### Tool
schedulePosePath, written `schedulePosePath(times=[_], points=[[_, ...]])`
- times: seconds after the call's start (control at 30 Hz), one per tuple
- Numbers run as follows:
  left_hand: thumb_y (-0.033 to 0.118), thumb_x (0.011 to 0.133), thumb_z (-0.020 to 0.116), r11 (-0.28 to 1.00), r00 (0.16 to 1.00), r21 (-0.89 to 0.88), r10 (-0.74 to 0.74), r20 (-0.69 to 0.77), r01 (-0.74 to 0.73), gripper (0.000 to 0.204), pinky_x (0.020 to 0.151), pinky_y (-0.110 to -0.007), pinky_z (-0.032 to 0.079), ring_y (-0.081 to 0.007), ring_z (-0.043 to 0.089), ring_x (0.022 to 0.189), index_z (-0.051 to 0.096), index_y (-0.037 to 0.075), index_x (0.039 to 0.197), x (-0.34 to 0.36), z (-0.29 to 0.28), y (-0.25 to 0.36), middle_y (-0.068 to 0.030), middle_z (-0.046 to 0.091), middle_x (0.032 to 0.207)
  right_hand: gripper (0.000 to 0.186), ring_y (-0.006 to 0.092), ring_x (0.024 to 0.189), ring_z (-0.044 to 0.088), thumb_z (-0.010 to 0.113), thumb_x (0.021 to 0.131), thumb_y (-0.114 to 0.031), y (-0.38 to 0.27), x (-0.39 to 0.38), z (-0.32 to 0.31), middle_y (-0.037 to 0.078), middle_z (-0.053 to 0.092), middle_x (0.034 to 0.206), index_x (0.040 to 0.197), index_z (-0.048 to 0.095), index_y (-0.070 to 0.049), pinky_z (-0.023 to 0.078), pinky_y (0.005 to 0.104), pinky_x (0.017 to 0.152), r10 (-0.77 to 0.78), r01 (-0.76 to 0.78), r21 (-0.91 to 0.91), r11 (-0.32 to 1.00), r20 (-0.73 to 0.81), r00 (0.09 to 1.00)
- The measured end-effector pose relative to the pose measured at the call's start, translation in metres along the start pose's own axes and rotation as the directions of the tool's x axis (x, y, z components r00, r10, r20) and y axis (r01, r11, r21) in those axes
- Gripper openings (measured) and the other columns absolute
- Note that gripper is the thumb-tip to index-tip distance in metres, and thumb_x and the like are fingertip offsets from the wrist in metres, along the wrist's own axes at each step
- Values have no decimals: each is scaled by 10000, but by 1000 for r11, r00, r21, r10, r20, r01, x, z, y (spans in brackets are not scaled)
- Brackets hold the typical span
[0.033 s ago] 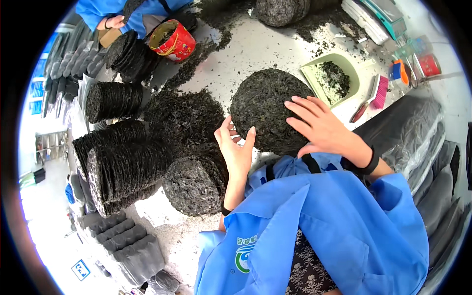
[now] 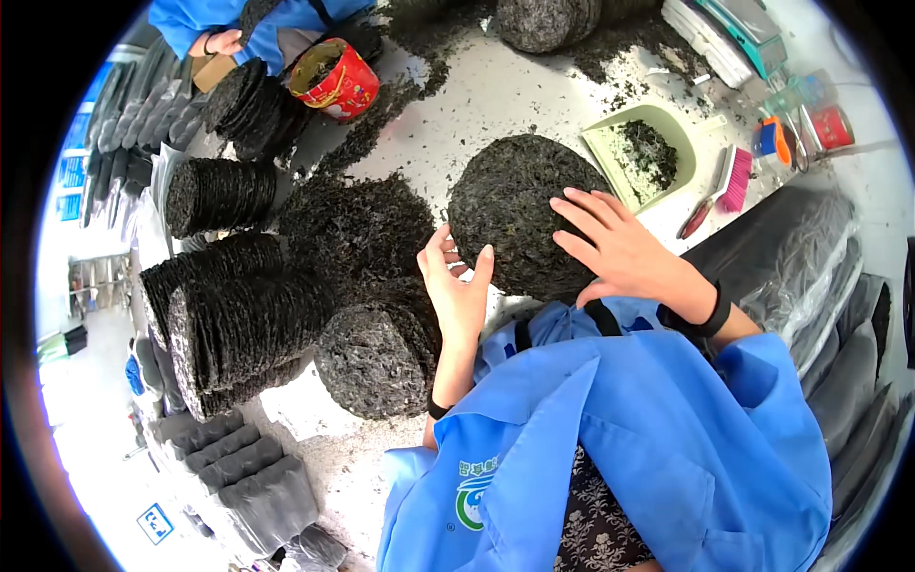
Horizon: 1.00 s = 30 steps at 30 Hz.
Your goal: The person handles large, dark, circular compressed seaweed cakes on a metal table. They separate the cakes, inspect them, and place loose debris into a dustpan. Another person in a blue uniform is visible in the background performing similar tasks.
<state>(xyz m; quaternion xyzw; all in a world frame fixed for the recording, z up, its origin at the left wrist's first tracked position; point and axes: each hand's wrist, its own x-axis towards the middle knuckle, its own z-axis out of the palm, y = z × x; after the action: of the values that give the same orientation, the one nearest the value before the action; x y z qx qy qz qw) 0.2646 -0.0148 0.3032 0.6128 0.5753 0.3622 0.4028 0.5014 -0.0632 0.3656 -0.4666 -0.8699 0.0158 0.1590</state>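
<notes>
A dark, round dried seaweed cake (image 2: 515,214) lies flat on the white table in front of me. My right hand (image 2: 624,250) rests on its right side, fingers spread over the top and thumb near the front edge. At the left front rim is my left hand (image 2: 459,291), its fingers curved and its thumb held apart. Neither hand is closed on anything. Just left of that hand stands a stack of round seaweed cakes (image 2: 374,360), with a heap of loose dark seaweed (image 2: 357,224) behind it.
Several rows of stacked seaweed cakes (image 2: 248,329) fill the left side. Beyond are a red bucket (image 2: 351,88) and a co-worker's hand (image 2: 224,43). At right are a pale green dustpan (image 2: 688,143) with scraps, a pink brush (image 2: 735,179) and plastic-wrapped dark stacks (image 2: 772,248).
</notes>
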Motion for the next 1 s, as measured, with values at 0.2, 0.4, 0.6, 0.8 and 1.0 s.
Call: schedulePosePath(times=[0.2,0.4,0.6,0.8,1.0], points=[[113,911,561,643,936,-681,-236,261,352,360,746,-248,464,-116,534,805,478,62,1258,8,-16,9,-22,516,954,462,348,1176,474,731,702,-276,6,-9,7,165,530,1193,1030,524,-26,440,405,956,-32,32,60,998,0,999],[284,965,430,289,897,-849,-161,412,442,436,950,-413,443,-269,519,1113,378,97,1356,4,-11,21,-135,484,1273,309,293,1050,509,659,716,-147,7,-16,13,147,536,1083,965,519,-29,451,363,869,-126,125,-14,992,-143,982],[123,926,446,334,929,-868,-98,356,368,498,968,-399,434,-246,476,1165,298,137,1401,-5,-7,20,-137,406,1326,247,64,610,367,507,928,-190,28,-24,-9,-31,442,738,1114,474,-32,300,206,529,808,-329,755,568,-434,398],[-119,844,461,314,937,-884,-84,338,347,723,984,-346,431,-198,471,1173,217,198,1446,-11,-11,13,-104,383,1360,341,108,927,491,458,974,-170,51,-50,-12,26,513,1062,1282,367,-56,405,273,793,929,103,969,225,-245,275],[-75,861,462,263,926,-889,-91,365,376,620,1020,-401,382,-219,440,1220,246,85,1419,-10,-15,-1,-92,426,1346,436,156,1044,525,440,975,-130,32,-52,-13,96,527,1191,1368,264,-60,441,310,903,945,119,970,214,-237,226]])
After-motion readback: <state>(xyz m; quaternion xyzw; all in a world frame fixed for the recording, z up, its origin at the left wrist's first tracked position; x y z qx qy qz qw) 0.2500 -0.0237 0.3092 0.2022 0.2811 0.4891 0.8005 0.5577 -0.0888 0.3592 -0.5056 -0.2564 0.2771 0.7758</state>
